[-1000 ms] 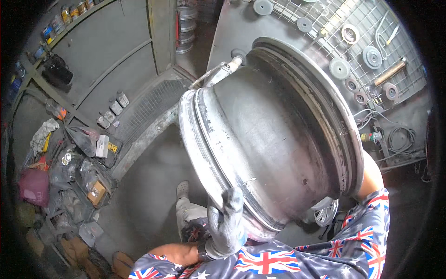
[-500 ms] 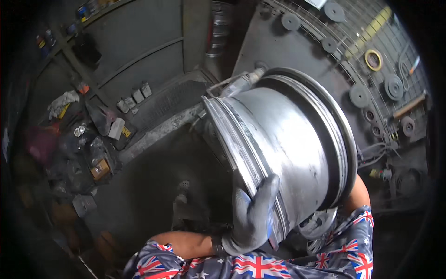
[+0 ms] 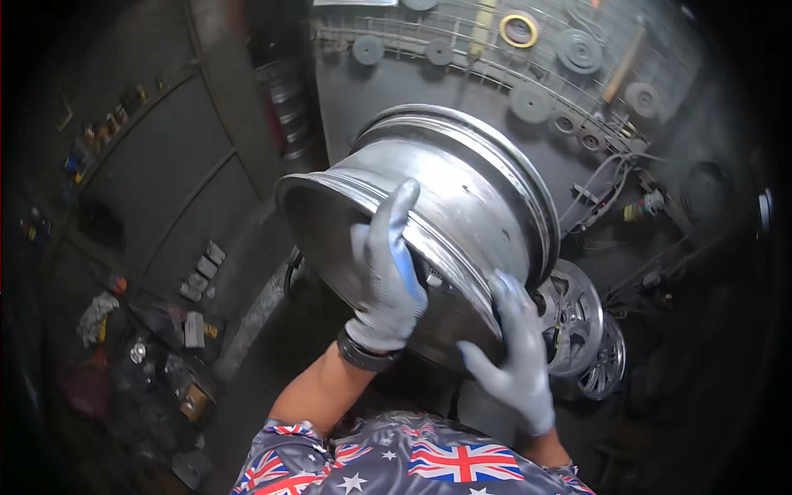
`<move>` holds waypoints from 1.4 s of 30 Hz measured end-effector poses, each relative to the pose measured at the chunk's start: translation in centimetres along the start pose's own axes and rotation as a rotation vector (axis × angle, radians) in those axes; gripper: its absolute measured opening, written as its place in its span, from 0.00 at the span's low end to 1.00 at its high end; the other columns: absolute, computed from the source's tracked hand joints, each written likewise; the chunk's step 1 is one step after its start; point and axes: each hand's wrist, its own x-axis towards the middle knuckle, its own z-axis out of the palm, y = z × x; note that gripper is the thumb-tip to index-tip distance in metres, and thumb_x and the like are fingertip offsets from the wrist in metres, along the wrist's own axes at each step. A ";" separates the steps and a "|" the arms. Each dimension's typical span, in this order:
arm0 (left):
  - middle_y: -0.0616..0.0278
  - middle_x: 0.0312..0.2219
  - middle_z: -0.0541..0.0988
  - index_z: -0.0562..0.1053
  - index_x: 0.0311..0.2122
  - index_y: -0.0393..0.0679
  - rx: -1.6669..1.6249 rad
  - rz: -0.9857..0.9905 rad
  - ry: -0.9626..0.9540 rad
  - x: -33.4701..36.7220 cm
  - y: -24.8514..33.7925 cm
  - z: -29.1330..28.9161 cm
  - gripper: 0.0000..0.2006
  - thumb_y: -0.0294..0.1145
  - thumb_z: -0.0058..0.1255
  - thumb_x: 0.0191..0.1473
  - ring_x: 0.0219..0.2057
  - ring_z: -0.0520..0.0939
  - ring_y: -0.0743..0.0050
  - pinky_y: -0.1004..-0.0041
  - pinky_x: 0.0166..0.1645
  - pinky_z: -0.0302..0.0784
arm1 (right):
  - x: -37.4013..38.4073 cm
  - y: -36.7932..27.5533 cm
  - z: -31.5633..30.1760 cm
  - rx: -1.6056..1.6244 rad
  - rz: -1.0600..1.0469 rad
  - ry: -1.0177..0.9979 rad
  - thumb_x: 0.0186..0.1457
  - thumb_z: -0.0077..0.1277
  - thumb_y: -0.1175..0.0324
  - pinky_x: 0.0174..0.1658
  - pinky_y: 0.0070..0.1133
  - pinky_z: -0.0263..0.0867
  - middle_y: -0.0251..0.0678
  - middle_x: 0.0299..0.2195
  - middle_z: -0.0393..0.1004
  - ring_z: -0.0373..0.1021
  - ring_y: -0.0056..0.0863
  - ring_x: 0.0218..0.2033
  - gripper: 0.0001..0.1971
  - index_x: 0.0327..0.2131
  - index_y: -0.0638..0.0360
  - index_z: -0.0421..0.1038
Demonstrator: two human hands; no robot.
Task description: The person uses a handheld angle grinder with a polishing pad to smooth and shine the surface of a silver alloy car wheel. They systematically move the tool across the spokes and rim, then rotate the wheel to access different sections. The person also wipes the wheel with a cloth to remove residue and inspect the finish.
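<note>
A large silver metal wheel rim [image 3: 445,177] is tilted in front of me, its wide open end facing down and toward me. What bears its underside is hidden. My left hand [image 3: 388,276], in a grey glove with a blue palm, is closed over the near lip, fingers on the outside of the barrel. At the right part of the same lip is my right hand [image 3: 520,355], gloved alike. Its fingertips touch the edge, while the thumb is spread away from them. A dark band [image 3: 367,355] circles my left wrist.
Grinding discs [image 3: 530,102] and a hammer [image 3: 624,64] hang on a wire grid [image 3: 462,25] at the back. More spoked wheels [image 3: 573,318] stand at the right, below hoses [image 3: 606,194]. Clutter with a small cardboard box [image 3: 195,403] lies at the left, beside a dark metal panel [image 3: 186,177].
The rim has turned so its open end shows more, and it sits further left in view. My right hand has come from behind the rim to its near lip. My view has swung right.
</note>
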 end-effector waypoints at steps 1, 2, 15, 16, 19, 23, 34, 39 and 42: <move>0.54 0.40 0.81 0.70 0.52 0.29 -0.329 -0.288 0.107 1.4 1.2 1.2 0.16 0.21 0.53 0.59 0.41 0.81 0.67 0.69 0.47 0.76 | -0.7 1.8 1.1 -0.029 -0.004 0.079 0.38 0.52 0.79 0.65 0.40 0.57 0.53 0.57 0.70 0.64 0.54 0.61 0.38 0.60 0.63 0.67; 0.58 0.39 0.80 0.72 0.50 0.30 -0.648 -0.587 0.208 2.7 2.5 2.5 0.14 0.24 0.55 0.60 0.38 0.81 0.73 0.71 0.45 0.77 | -1.2 3.5 1.9 -0.058 -0.009 0.158 0.35 0.50 0.79 0.65 0.42 0.57 0.52 0.58 0.69 0.62 0.56 0.62 0.41 0.61 0.62 0.66; 0.61 0.36 0.79 0.78 0.41 0.48 0.593 0.305 -0.117 10.7 -8.5 -1.1 0.13 0.46 0.53 0.62 0.41 0.78 0.56 0.55 0.52 0.67 | 7.7 11.7 -0.5 0.076 -0.072 0.127 0.40 0.45 0.82 0.60 0.35 0.68 0.52 0.51 0.75 0.72 0.50 0.55 0.33 0.56 0.61 0.71; 0.62 0.36 0.79 0.78 0.41 0.51 0.564 0.296 -0.190 11.6 -10.0 -1.1 0.14 0.49 0.51 0.63 0.41 0.78 0.56 0.54 0.54 0.67 | 8.6 13.0 -0.5 0.069 -0.013 0.120 0.43 0.46 0.80 0.58 0.33 0.69 0.52 0.50 0.76 0.73 0.49 0.53 0.32 0.56 0.60 0.71; 0.61 0.34 0.78 0.79 0.40 0.50 0.525 0.192 -0.260 13.8 -12.5 0.7 0.16 0.51 0.49 0.64 0.38 0.77 0.55 0.56 0.49 0.67 | 11.9 14.4 -1.0 0.076 0.076 0.086 0.47 0.49 0.74 0.53 0.31 0.70 0.52 0.45 0.79 0.76 0.46 0.49 0.27 0.55 0.59 0.72; 0.63 0.33 0.80 0.79 0.41 0.52 0.560 0.155 -0.256 16.7 -17.2 3.4 0.15 0.51 0.49 0.63 0.37 0.78 0.55 0.57 0.45 0.69 | 15.8 16.6 0.3 -0.082 0.263 0.160 0.55 0.56 0.63 0.42 0.33 0.71 0.48 0.35 0.80 0.78 0.44 0.36 0.18 0.49 0.56 0.74; 0.58 0.33 0.84 0.81 0.36 0.51 0.592 0.034 -0.471 21.2 -29.0 13.6 0.12 0.44 0.50 0.62 0.37 0.83 0.52 0.55 0.43 0.75 | 20.7 28.3 4.4 -0.233 0.561 0.347 0.67 0.44 0.49 0.46 0.37 0.69 0.52 0.39 0.79 0.75 0.53 0.44 0.22 0.46 0.57 0.76; 0.56 0.31 0.84 0.81 0.36 0.48 0.556 0.055 -0.517 20.9 -33.4 16.4 0.12 0.43 0.50 0.62 0.36 0.84 0.52 0.55 0.42 0.76 | 21.3 32.6 6.5 -0.217 0.657 0.363 0.67 0.44 0.50 0.47 0.37 0.69 0.53 0.40 0.79 0.74 0.54 0.45 0.22 0.47 0.58 0.76; 0.56 0.32 0.84 0.81 0.37 0.48 0.595 0.066 -0.597 20.7 -34.4 18.5 0.13 0.43 0.49 0.62 0.37 0.83 0.51 0.55 0.43 0.76 | 20.6 35.5 6.7 -0.227 0.673 0.339 0.67 0.43 0.52 0.49 0.37 0.68 0.52 0.42 0.78 0.74 0.54 0.47 0.21 0.48 0.59 0.75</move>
